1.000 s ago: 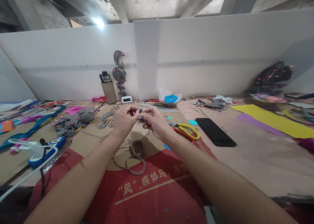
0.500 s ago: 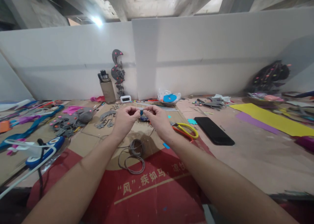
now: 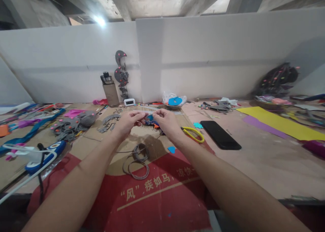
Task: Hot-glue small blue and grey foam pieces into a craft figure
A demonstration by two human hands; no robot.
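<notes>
My left hand (image 3: 129, 123) and my right hand (image 3: 165, 121) meet over the cardboard, fingertips pinched. Between them is a small blue piece (image 3: 150, 117), which looks like a bit of cut foam or felt; both hands grip it. Dark blue and orange bits lie just below the fingers, too small to make out. Nearer to me rests a loose coil of grey cord (image 3: 139, 169). A tool with yellow handles (image 3: 194, 135) is partly hidden by my right wrist, and a blue cutout (image 3: 172, 149) lies beside that forearm.
A black phone (image 3: 220, 134) is on the table to the right, with yellow sheet (image 3: 281, 122) beyond it. Grey pinned pieces (image 3: 73, 123) and a blue-and-white power strip (image 3: 45, 157) lie left. Behind stand a bottle (image 3: 111, 93), a small clock (image 3: 129, 102) and a bowl (image 3: 174, 106).
Both hands have shifted slightly with the blue piece, which now sits at another angle between the fingertips. The blue cutout by my right forearm shows more fully.
</notes>
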